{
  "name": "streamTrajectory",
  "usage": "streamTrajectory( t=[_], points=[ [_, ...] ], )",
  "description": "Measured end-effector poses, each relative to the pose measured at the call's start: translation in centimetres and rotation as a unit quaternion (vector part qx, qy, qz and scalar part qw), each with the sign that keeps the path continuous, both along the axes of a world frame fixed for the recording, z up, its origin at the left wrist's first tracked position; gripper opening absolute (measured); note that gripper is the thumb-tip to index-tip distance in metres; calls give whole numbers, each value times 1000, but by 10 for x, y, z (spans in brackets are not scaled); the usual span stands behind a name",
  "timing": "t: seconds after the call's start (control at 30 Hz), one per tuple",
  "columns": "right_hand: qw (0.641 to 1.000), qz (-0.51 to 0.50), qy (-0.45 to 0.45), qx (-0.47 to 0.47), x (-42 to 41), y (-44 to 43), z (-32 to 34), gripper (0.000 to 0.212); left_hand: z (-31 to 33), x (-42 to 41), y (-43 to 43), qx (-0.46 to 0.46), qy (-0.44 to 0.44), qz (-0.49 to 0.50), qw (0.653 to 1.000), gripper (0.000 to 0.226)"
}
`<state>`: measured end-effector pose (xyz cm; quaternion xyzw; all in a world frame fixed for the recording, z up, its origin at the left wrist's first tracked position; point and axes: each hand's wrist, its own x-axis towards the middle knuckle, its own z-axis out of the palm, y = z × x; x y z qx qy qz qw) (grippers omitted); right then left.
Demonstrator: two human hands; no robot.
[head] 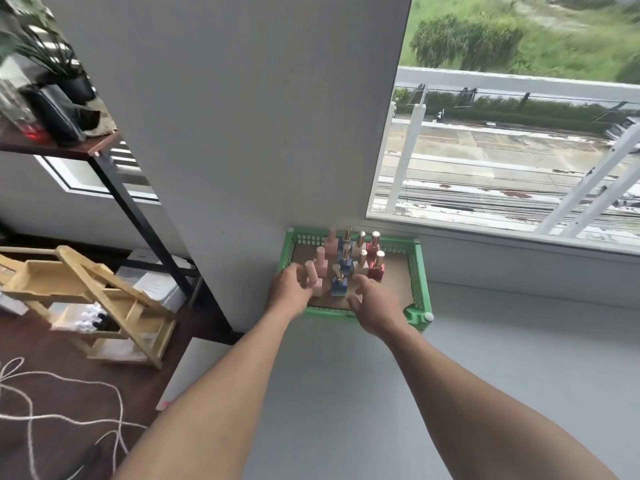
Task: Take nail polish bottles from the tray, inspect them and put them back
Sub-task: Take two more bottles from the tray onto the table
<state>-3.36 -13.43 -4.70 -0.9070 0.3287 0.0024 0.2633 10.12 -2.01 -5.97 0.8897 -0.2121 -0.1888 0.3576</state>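
A green perforated tray (pixel 419 271) sits on the grey floor against the wall. Several nail polish bottles stand in it in rows: pink on the left, blue with gold caps, beige, and red on the right. My left hand (pixel 290 289) is over the tray's front left corner, with its fingers curled around the front pink bottle (pixel 314 280), which still rests in the tray. My right hand (pixel 373 308) hovers over the front rim with its fingers apart. Its thumb and forefinger are just right of the front blue bottle (pixel 338 287) and not touching it.
The grey wall (pixel 242 133) rises right behind the tray, and a large window (pixel 519 133) with its sill is to the right. On the left are a black-framed shelf (pixel 138 216), a wooden rack (pixel 93 296), and a white cord (pixel 52 417) on the dark floor.
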Motion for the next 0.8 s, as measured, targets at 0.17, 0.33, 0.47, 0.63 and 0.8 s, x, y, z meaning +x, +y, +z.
streamTrajectory(
  t=[0.17,0.33,0.47,0.63,0.8],
  points=[
    [1000,-7,1,1,3,-4,-3,33,0,-7,-5,3,-7,-24,1000,17],
    [1000,0,13,-3,15,-1,-8,35,-2,-3,-4,17,-27,-28,999,15],
    [1000,-11,6,-5,17,1,-11,36,-3,-4,-3,33,-43,-36,998,16],
    [1000,-22,-1,-17,13,3,-11,23,-4,-6,-1,39,-56,-29,997,14],
    [999,-28,-18,-13,1,2,-4,25,1,-12,1,36,-86,-23,995,16]
  ],
)
